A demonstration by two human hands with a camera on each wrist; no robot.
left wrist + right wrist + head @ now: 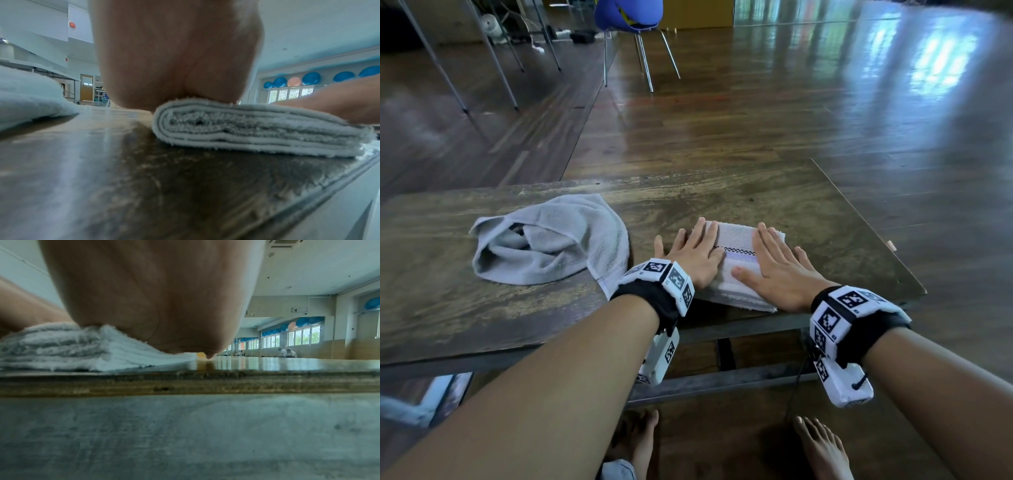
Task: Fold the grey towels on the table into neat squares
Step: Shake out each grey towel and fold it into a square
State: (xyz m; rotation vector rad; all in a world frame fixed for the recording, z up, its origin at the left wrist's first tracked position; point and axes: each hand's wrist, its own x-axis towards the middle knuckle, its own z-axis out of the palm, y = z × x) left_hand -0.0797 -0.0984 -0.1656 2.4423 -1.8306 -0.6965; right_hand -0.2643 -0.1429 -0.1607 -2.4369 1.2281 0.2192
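Both hands flat, palms down, side by side.
Left hand (pixel 693 255): fingers straight and slightly spread, pointing away from the body, pressing down on the towel (pixel 736 270); wrist band with coded markers. Right hand (pixel 779 270): fingers straight, thumb out toward the left hand, pressing likewise; same marked band. Both forearms bare, reaching forward. Two bare feet below.

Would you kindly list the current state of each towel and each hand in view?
folded towel: folded in layers, flat near the table's front edge, under both hands.
crumpled towel: unfolded, bunched up, left of the folded one.
left hand: fingers straight, pressing on the folded towel.
right hand: fingers straight, pressing on the same towel.
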